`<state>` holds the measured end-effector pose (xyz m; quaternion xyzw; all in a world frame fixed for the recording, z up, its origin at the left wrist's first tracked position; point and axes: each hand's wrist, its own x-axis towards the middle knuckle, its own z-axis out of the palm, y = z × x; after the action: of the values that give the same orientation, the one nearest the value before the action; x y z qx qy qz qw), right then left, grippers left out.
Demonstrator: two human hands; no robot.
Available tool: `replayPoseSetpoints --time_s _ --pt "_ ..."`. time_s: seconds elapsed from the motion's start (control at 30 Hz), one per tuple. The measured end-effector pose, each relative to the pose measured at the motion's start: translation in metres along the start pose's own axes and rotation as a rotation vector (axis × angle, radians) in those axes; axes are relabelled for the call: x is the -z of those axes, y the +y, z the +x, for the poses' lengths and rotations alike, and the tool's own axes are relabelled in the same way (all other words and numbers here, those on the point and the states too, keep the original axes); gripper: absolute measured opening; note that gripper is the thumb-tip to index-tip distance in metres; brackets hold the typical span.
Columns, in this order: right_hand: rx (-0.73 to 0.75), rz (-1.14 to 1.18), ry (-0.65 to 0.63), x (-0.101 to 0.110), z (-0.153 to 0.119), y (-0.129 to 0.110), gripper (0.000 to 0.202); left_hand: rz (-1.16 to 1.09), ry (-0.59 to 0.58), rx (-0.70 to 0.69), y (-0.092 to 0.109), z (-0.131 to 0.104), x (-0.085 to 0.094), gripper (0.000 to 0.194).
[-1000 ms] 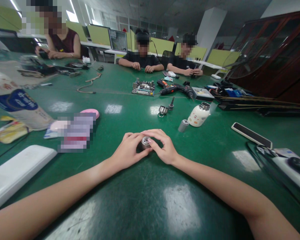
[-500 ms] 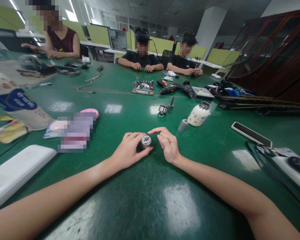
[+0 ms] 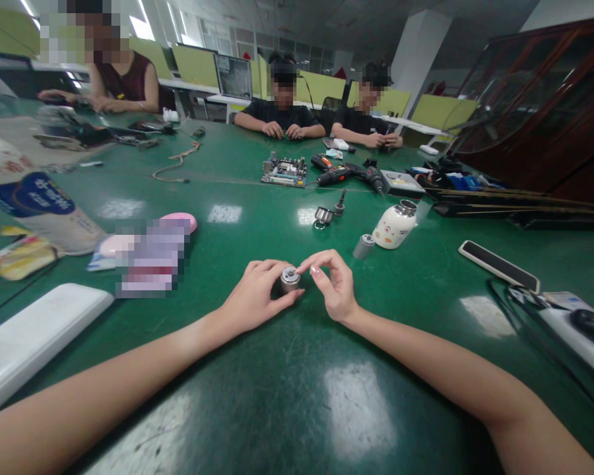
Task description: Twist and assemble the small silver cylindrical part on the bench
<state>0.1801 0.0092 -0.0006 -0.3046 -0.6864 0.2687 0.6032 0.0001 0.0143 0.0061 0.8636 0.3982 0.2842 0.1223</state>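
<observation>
A small silver metal cylinder [image 3: 290, 280] stands upright on the green table, its round top with dark marks facing up. My left hand [image 3: 257, 293] is wrapped round it from the left, thumb in front and fingers behind. From the right, my right hand [image 3: 335, 284] reaches over with its index fingertip at the cylinder's top edge; its thumb is apart from that finger and nothing shows between them. Another grey cylinder [image 3: 363, 246] stands to the right beyond my right hand, beside a white patterned bottle [image 3: 395, 225] without a lid.
Beyond my hands lie a metal cap [image 3: 323, 217], a circuit board [image 3: 284, 171] and power drills [image 3: 334, 175]. At the left are a white box [image 3: 44, 336] and a large bottle [image 3: 44, 204]; a phone [image 3: 499, 266] lies right. Several people sit across the table.
My right index fingertip has moved down and left onto the cylinder's top edge. My left hand still holds the cylinder in the same place.
</observation>
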Motion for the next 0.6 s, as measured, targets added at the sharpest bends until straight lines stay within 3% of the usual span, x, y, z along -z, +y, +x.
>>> replayPoseSetpoints --time_s 0.1,0.33,0.6 --pt "-0.006 0.019 -0.023 -0.0016 0.0 -0.0002 0.006 -0.002 -0.003 0.0 -0.0003 -0.0002 0.0007 0.033" --pt "-0.055 -0.025 -0.059 -0.0055 0.0017 -0.0023 0.019 0.07 -0.014 -0.025 0.0 -0.0009 0.003 0.036" --pt "-0.084 0.061 -0.116 -0.0044 0.0038 -0.0038 0.021 0.246 0.081 -0.04 0.0056 -0.0066 0.0023 0.034"
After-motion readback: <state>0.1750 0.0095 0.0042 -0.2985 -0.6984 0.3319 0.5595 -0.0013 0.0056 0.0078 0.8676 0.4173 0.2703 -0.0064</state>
